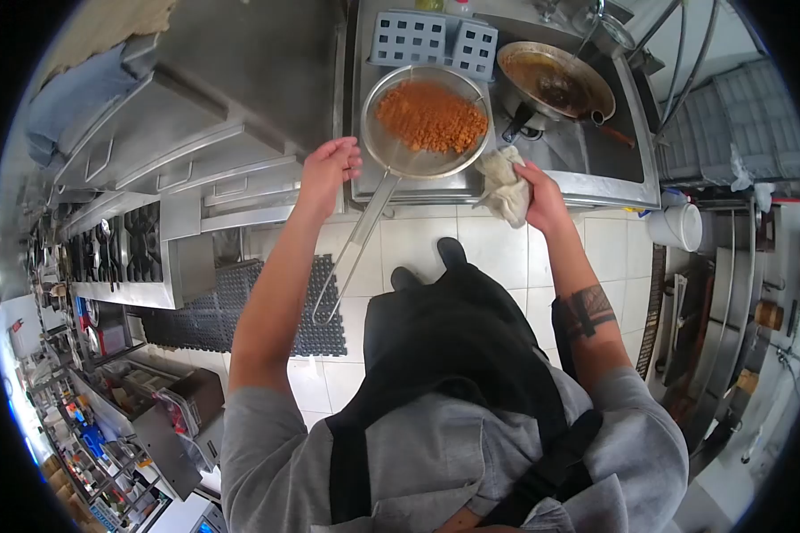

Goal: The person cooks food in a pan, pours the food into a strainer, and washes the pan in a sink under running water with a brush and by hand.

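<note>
Gripping a crumpled cloth [504, 185] in the right hand [545, 199] at the table's [596, 187] front edge. Hovering with the left hand [331, 169] loosely open, near the sieve [425, 163] of orange-brown crumbs [431, 117] at the front-left corner.

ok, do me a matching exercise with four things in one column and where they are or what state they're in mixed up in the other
1. cloth
2. strainer
3. pan
4. bucket

A. dark residue inside
B. white, by the right end of the sink unit
C. gripped in the right hand
D. holds orange-brown crumbs

Right pairs: 1-C, 2-D, 3-A, 4-B
</note>
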`<state>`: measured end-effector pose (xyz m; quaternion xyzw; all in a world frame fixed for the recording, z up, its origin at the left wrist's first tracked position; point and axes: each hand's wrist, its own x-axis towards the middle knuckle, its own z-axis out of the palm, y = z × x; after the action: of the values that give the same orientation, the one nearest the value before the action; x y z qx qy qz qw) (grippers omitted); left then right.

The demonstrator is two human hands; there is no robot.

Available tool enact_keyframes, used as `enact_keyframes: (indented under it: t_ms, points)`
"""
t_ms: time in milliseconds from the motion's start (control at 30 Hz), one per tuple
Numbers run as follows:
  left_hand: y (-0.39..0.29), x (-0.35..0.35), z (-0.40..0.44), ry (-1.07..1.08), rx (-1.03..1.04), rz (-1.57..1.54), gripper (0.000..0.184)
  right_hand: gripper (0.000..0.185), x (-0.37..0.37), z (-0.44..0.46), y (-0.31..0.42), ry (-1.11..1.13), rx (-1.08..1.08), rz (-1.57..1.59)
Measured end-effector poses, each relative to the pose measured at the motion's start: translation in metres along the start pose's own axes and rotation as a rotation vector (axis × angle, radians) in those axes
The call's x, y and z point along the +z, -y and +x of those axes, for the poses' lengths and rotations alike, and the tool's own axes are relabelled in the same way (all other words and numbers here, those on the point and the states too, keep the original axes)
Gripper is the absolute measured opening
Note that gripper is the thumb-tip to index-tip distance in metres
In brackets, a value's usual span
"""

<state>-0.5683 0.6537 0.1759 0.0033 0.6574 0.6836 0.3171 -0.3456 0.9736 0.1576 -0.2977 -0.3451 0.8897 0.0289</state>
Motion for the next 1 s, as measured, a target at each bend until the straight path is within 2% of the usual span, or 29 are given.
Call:
enact_keyframes:
  t_ms: [100, 133, 167, 233, 333, 467, 567, 633, 767, 833, 933, 1000]
  points:
    - [-0.008, 0.007, 0.018, -0.029, 0.002, -0.026, 0.027, 0.042, 0.010, 0.037, 0.011, -0.018, 0.019, -0.056]
    - [-0.011, 0.008, 0.023, -0.026, -0.008, -0.013, 0.028, 0.039, 0.021, 0.041, 0.015, -0.112, 0.033, -0.080]
    - [-0.013, 0.009, 0.025, -0.037, -0.011, -0.015, 0.028, 0.039, 0.019, 0.050, 0.017, -0.106, 0.043, -0.083]
    - [-0.014, 0.009, 0.030, -0.014, -0.020, -0.014, 0.026, 0.039, 0.015, 0.068, 0.021, 0.205, 0.144, -0.041]
    - [-0.015, 0.012, 0.034, -0.030, -0.039, -0.058, 0.023, 0.036, 0.013, 0.076, 0.028, 0.167, 0.177, -0.077]
    - [-0.018, 0.015, 0.040, -0.066, -0.035, -0.075, 0.020, 0.035, 0.011, 0.082, 0.031, 0.222, 0.231, -0.042]
    - [-0.026, 0.022, 0.034, -0.122, -0.024, 0.075, 0.019, 0.035, 0.010, 0.080, 0.031, 0.211, 0.260, -0.012]
    - [-0.026, 0.028, 0.027, -0.280, -0.020, 0.288, 0.018, 0.039, 0.003, 0.082, 0.028, 0.269, 0.259, 0.064]
    - [-0.020, 0.027, 0.021, -0.273, -0.091, 0.270, 0.020, 0.041, -0.003, 0.083, 0.023, 0.266, 0.293, 0.058]
    - [-0.018, 0.035, 0.021, -0.200, -0.070, 0.027, 0.021, 0.042, 0.000, 0.084, 0.022, 0.219, 0.290, 0.067]
    - [-0.016, 0.031, 0.032, -0.168, -0.072, -0.029, 0.022, 0.050, 0.009, 0.083, 0.030, 0.245, 0.292, 0.033]
    - [-0.017, 0.027, 0.035, -0.129, -0.081, -0.042, 0.022, 0.047, 0.013, 0.082, 0.031, 0.185, 0.286, 0.012]
